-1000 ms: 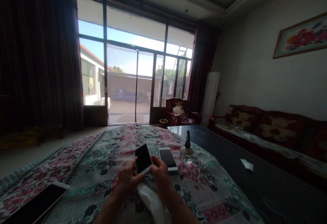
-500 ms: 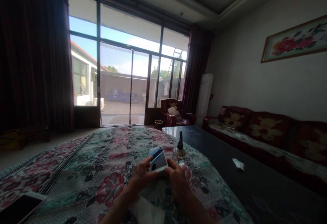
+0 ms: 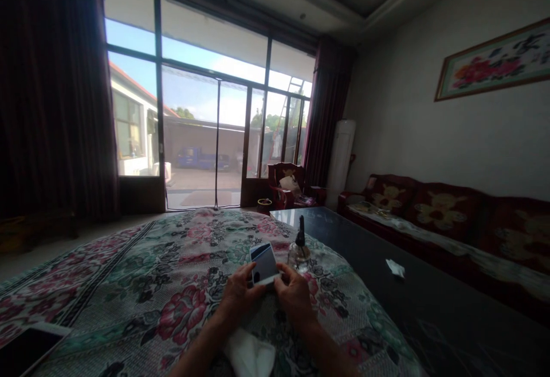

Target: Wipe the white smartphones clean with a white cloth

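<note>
A white-edged smartphone [image 3: 264, 263] with a dark, reflective screen is held up off the flowered cloth, tilted toward me. My left hand [image 3: 241, 286] grips its left edge, thumb along the bottom. On the other side my right hand [image 3: 293, 290] pinches the lower right corner. Just beyond the right hand stands a clear spray bottle [image 3: 299, 251] with a black trigger head. A white tissue [image 3: 251, 354] lies on the cloth between my forearms. Another white-framed device with a black screen [image 3: 31, 348], perhaps a tablet or phone, rests at the lower left.
The flowered cloth [image 3: 129, 291] covers the surface before me. A dark glossy table [image 3: 369, 308] adjoins it on the right, bearing a crumpled white paper [image 3: 396, 268]. Beyond are a wooden sofa [image 3: 438, 208], an armchair [image 3: 286, 185] and a glass door [image 3: 193, 142].
The view has shifted slightly, so everything sits a little further left. Both hands keep hold of the smartphone, which has turned slightly. More of the white tissue shows.
</note>
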`<state>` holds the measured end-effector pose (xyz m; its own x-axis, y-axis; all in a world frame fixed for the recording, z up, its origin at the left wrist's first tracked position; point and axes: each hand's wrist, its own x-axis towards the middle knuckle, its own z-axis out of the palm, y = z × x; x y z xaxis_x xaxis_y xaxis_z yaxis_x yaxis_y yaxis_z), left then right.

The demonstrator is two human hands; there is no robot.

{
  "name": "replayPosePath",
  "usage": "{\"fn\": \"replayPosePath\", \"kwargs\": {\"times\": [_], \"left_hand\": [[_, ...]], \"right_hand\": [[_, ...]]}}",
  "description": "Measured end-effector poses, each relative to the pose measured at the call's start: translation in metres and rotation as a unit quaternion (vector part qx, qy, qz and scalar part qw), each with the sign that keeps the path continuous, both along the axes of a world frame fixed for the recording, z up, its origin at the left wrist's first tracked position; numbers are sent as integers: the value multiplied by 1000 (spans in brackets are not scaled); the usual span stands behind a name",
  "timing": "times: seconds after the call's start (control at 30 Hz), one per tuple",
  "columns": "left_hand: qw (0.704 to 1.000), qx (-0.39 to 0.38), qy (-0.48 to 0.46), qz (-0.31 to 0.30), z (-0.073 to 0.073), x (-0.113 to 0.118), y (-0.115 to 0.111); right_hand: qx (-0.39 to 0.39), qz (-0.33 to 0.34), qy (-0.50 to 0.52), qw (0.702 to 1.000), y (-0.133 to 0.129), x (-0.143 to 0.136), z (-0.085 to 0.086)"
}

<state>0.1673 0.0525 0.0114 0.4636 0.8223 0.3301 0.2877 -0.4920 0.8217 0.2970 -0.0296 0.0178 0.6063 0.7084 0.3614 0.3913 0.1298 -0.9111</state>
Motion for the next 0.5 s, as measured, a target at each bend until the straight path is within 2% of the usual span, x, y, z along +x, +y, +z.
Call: {"fn": "replayPosePath", "kwargs": {"times": [0.23, 0.5], "left_hand": [[1000, -21, 7, -12, 4, 1, -5], [999, -16, 14, -25, 1, 0, -4]], "right_hand": [[16, -24, -157, 987, -5, -1, -2], [17, -47, -221, 974, -3, 5, -15]]}}
